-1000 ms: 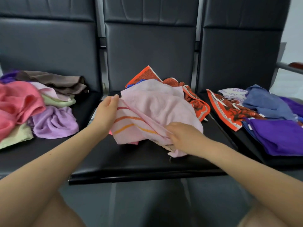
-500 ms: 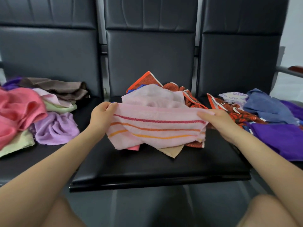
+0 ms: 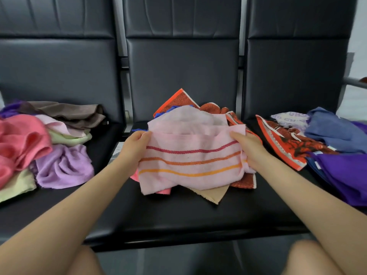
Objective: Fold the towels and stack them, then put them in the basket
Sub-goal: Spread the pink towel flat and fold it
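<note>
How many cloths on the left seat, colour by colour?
On the left seat, as far as the heap shows:
Coral pink towel: 1
Lilac towel: 1
Brown cloth: 1
Pale green cloth: 1
Pale pink cloth: 1
Yellow-green cloth: 1
Purple cloth: 1
Total: 7

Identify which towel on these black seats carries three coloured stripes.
The pale pink towel held between both hands over the middle seat; its red, orange and yellow stripes appear on no other towel.
</note>
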{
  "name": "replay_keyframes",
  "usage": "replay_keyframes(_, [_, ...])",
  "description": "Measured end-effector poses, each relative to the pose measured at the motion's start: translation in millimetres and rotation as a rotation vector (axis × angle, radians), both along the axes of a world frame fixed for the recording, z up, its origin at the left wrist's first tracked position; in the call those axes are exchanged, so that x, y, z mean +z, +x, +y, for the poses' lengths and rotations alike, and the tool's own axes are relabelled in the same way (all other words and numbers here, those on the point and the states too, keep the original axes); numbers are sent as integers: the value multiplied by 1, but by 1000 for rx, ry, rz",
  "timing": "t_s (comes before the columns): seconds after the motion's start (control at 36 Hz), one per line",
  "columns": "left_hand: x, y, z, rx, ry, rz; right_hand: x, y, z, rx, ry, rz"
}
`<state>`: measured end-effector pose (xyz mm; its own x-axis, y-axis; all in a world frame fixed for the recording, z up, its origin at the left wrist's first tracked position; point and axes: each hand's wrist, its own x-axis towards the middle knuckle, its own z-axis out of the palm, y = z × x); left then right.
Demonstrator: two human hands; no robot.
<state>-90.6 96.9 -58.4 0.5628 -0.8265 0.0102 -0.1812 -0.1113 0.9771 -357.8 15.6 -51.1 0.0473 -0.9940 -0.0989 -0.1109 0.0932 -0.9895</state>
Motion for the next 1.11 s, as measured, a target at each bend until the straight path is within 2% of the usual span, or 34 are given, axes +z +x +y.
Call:
replay_keyframes(0.06, [4,-3,0,11,-57,-85,1,-1,1,-29,-119,-6])
replay_keyframes(0.14, [6,-4,2,29,-112,-164,5,-1,7,-70,-325,144])
replay_keyframes(0.22, [3,-4,4,63,-105,-227,4,-4,10,-92,-422,285])
replay_keyframes(0.36, [-2,-5,10,28,-1,-209,0,-14,13,-41,-331,374])
replay_keyframes(0.47, [-2,-7,16,-71,-20,-281,2,-23,21,32,-264,372])
replay_keyframes(0.61, [0,-11,20,-165,-23,-407,6,-35,32,237,-236,780])
replay_keyframes(0.72, [5,-12,23,-125,-99,-462,9,-40,37,197,-211,915])
replay_keyframes(0.78, [8,-11,25,-121,-126,-508,13,-44,40,123,-156,861])
replay_keyframes(0.89, [11,-4,35,-88,-202,-573,13,-55,46,58,-315,680])
replay_keyframes(1.0, [20,-8,46,-55,-381,-579,9,-57,42,-14,-131,230])
replay_keyframes(1.06, [24,-15,52,-60,-431,-555,9,-65,46,-446,-159,306])
replay_keyframes(1.08, [24,-17,54,-81,-432,-533,12,-68,53,-505,-114,371])
replay_keyframes(1.11, [23,-19,56,-112,-418,-513,12,-69,59,-396,-126,343])
